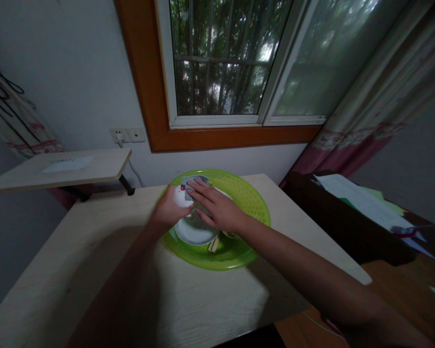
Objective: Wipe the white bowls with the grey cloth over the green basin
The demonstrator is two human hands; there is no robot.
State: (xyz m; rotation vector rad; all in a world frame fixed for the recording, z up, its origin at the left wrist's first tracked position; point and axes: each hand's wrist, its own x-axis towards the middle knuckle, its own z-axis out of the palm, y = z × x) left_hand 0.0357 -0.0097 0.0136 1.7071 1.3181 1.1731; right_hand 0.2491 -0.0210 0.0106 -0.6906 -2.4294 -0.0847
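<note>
A round green plastic tray (pixel 252 205) lies on the light wooden table (pixel 105 251). In it sits a white plate (pixel 195 232), tilted a little. My left hand (pixel 172 208) grips the plate's left rim, fingers curled round it. My right hand (pixel 217 205) lies flat, fingers stretched, pressing a grey cloth (pixel 192 182) onto the plate. The ends of wooden chopsticks (pixel 213 246) stick out from under the plate near my right wrist. A small patterned bowl is partly hidden beneath that wrist.
A small wooden side shelf (pixel 58 169) with a white sheet stands at the left. A wall socket (pixel 126 134) is below the window (pixel 217 63). A dark cabinet with papers (pixel 358 203) stands at the right, by a curtain.
</note>
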